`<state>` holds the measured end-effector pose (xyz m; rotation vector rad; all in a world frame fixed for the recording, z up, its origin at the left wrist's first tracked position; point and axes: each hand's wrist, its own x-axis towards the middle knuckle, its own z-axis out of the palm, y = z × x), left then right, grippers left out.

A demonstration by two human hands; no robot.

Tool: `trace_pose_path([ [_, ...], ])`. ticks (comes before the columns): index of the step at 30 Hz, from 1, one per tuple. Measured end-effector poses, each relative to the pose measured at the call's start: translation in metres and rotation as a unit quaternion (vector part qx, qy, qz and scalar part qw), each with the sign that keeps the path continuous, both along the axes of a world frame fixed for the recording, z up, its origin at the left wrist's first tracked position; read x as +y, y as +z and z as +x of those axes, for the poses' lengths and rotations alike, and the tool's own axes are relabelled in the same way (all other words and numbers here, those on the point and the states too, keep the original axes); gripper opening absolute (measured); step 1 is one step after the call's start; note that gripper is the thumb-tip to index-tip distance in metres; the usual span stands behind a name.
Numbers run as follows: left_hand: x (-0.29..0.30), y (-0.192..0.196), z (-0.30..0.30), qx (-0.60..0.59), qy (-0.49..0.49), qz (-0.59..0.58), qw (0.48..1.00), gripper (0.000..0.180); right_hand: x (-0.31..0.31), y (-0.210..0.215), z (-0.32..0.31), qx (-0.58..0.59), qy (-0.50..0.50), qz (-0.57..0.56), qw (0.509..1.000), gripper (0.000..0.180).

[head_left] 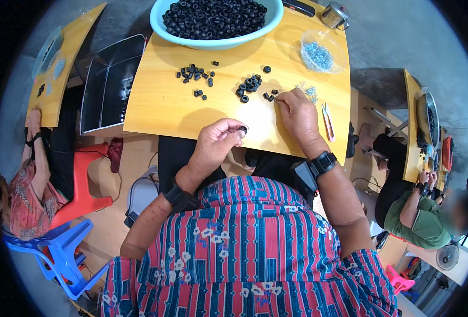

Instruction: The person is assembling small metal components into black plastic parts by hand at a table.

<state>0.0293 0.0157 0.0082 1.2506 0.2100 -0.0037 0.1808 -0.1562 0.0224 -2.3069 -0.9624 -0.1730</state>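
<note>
The left hand pinches one black ring in a closed grip, lifted just above the desk edge. The right hand rests fingertips-down on the desk by loose rings and small metal bits, seemingly picking one; whether its grip holds anything is hidden. Likely a fitting step: next calls for bringing both together. A ring-filled basin sits beyond, partly cut off.

A red-and-blue striped shirt with white flowers, short sleeves, and black wristbands on both wrists.
</note>
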Motion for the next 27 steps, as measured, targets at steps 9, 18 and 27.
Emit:
trace_pose_path([
  [9,-0.004,-0.006,0.002,-0.004,0.018,0.002,1.000,0.018,-0.009,0.007,-0.009,-0.074,0.061,-0.162,0.982,0.008],
  [18,-0.003,-0.008,0.000,-0.014,0.023,-0.002,1.000,0.019,-0.009,0.003,-0.009,-0.112,0.112,-0.185,0.970,0.007],
  [27,-0.003,-0.006,-0.007,0.003,0.022,-0.027,0.999,0.021,0.005,0.005,-0.042,0.344,0.065,0.148,0.925,0.008],
])
